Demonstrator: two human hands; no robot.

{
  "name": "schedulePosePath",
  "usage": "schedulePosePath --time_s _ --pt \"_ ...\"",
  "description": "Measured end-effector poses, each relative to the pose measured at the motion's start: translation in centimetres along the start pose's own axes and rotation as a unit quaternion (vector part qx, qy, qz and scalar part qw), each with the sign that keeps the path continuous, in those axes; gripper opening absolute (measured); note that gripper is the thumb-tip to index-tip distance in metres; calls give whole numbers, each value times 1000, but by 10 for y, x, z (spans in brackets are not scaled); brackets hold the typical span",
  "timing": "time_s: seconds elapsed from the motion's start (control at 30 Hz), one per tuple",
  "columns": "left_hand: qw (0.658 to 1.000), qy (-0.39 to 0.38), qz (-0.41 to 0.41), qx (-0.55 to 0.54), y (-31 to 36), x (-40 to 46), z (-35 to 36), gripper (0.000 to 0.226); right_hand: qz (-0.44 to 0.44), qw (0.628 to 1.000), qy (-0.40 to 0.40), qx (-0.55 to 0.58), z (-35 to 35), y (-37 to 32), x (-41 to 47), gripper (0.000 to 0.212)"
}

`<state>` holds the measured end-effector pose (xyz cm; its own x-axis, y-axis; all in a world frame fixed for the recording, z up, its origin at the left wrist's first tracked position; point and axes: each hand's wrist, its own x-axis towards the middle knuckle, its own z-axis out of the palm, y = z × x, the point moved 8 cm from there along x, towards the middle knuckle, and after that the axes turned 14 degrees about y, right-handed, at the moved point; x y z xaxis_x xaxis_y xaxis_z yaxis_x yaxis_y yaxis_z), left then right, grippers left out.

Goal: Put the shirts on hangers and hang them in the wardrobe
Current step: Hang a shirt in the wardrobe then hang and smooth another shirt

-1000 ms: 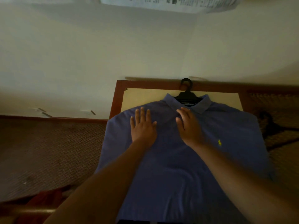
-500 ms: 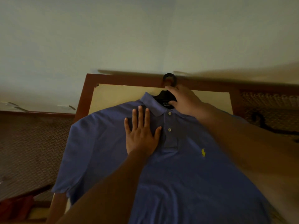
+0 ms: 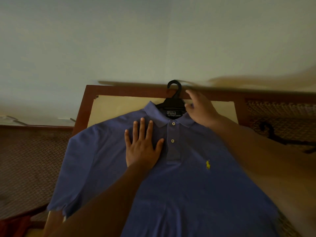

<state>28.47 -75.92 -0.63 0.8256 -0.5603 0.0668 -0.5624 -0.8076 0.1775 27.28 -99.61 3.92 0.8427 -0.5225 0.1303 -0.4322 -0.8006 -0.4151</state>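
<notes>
The blue polo shirt (image 3: 179, 177) lies flat on the table (image 3: 119, 106), black hanger (image 3: 173, 101) inside its collar. Left hand (image 3: 142, 147) presses it, fingers spread; right hand (image 3: 201, 110) touches the collar, grip unclear. Step: seating the hanger. Next: grasp hook, lift.

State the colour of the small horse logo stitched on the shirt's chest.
Yellow: the logo stands out against the blue shirt, clearest in the head view.
</notes>
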Motion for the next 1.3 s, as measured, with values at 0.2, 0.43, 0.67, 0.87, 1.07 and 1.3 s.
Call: schedulePosePath --time_s 0.2,0.43,0.67,0.87,1.07,1.3 --pt "992 82 -38 -92 -11 30 -29 64 108 992 -70 9 -2 39 -17 47" --pt "999 -13 -30 -32 -14 97 -29 46 118 991 -68 4 3 37 -22 35" --pt "999 -12 -23 -26 -11 102 -25 41 102 990 -92 -20 2 30 -23 34" --pt "997 -14 -9 -75 -11 95 -34 36 153 983 -96 30 -9 30 -34 49" --pt "998 -26 17 -63 -14 89 -59 41 155 982 -92 57 -36 13 -44 37" --pt "990 13 56 -128 -1 67 -124 38 149 981 -76 94 -92 -16 -68 9"
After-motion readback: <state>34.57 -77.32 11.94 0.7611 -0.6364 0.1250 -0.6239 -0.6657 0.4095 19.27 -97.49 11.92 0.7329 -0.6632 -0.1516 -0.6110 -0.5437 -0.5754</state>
